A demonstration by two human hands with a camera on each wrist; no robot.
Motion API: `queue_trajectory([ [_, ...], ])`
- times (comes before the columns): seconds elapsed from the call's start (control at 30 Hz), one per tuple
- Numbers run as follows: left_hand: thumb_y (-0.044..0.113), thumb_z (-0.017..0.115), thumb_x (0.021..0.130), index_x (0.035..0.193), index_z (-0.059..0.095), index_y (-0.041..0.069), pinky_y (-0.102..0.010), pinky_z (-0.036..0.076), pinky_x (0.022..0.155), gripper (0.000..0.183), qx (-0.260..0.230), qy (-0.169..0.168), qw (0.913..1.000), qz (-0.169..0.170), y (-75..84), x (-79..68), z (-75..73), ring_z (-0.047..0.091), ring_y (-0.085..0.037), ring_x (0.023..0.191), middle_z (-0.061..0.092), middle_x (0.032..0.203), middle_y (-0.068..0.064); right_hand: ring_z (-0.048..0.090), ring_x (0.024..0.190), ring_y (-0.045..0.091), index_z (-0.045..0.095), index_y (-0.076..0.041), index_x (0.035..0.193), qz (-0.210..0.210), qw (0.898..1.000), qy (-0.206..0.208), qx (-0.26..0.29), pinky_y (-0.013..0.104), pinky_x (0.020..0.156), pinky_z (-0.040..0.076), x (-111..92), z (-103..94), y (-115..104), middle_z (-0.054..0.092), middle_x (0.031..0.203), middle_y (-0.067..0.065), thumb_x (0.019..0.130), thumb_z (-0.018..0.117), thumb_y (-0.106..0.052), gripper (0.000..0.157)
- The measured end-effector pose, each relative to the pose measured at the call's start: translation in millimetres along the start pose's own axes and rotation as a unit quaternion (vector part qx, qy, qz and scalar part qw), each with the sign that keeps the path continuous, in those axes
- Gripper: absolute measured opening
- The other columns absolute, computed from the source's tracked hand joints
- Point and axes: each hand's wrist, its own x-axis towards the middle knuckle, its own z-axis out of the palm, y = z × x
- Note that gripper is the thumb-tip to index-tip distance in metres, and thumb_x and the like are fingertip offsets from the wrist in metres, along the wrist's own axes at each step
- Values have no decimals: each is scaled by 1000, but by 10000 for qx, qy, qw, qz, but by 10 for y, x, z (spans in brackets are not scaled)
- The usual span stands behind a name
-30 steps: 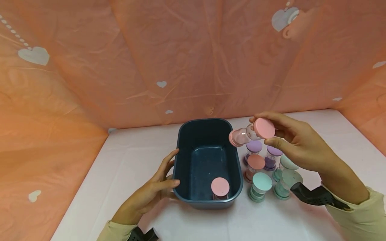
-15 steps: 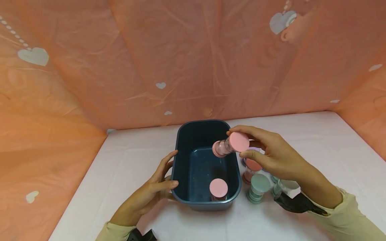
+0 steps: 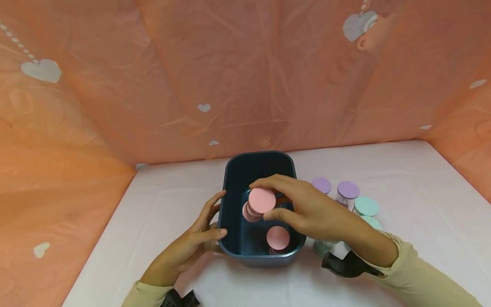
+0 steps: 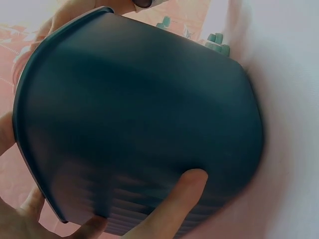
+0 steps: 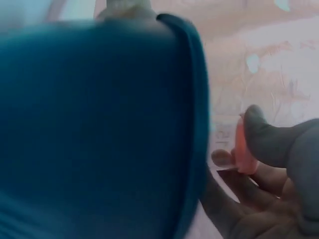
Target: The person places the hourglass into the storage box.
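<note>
In the head view my right hand (image 3: 303, 204) pinches a pink-capped sand timer (image 3: 262, 200) between thumb and fingers. The timer tilts inside the opening of a dark blue bin (image 3: 264, 257). In the right wrist view its pink cap (image 5: 244, 152) shows between thumb and fingers, partly hidden by the bin's wall (image 5: 109, 129). Spread fingers of my left hand (image 3: 192, 247) rest against the bin's left side, the thumb tip at the rim. The left wrist view shows fingers (image 4: 174, 204) against the outer wall. Another pink sand timer (image 3: 278, 238) stands in the near right of the bin.
Right of the bin, several sand timers with purple caps (image 3: 348, 190) and mint caps (image 3: 366, 206) stand on the white tabletop (image 3: 153, 204). My right forearm partly covers this group. An orange sheet (image 3: 176, 76) with hearts hangs behind and at the sides.
The right hand has carried the pink sand timer leftward and nearer me, from above the bin's right rim to within its opening. My left hand has stayed against the bin.
</note>
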Motion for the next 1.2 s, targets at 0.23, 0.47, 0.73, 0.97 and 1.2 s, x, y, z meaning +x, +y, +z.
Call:
queue_trajectory([
  [0.23, 16, 54, 99, 156, 6, 43, -45, 41, 104, 79, 38, -39, 10000, -55, 10, 15, -9, 30, -31, 143, -11, 164, -5, 57, 111, 6, 56, -18, 134, 280, 9940, -699, -796, 33, 97, 51, 136, 278, -34, 61, 125, -7, 92, 71, -28, 46],
  [0.47, 15, 56, 98, 156, 6, 41, -45, 40, 103, 81, 37, -23, 10000, -17, 7, 20, -14, 36, -27, 139, -7, 163, -6, 56, 108, 4, 59, -21, 130, 378, 9851, -1400, -927, 29, 97, 49, 188, 431, 32, 62, 121, -10, 92, 72, -28, 41],
  [0.73, 15, 56, 98, 156, 7, 41, -43, 40, 101, 80, 56, 50, 10000, -38, -2, -17, -29, 32, -31, 141, -5, 163, -6, 57, 109, 0, 62, -24, 126, 690, 9695, -2111, -1039, 33, 98, 47, 217, 453, 29, 63, 122, -15, 90, 74, -28, 38],
  [0.97, 16, 56, 98, 156, 7, 41, -45, 39, 102, 80, 47, 18, 10000, -49, -18, -16, -15, 31, -33, 141, -5, 163, -7, 58, 106, 2, 64, -21, 127, 759, 9587, -2402, -1316, 38, 96, 48, 229, 443, 23, 66, 122, -11, 89, 76, -24, 40],
  [1.2, 14, 55, 98, 156, 7, 40, -46, 43, 100, 80, 35, -26, 10000, -24, -11, 1, -18, 31, -33, 140, -6, 163, -7, 58, 114, 3, 61, -22, 133, 566, 9551, -2589, -1323, 38, 100, 47, 229, 425, 38, 64, 127, -11, 92, 72, -22, 43],
])
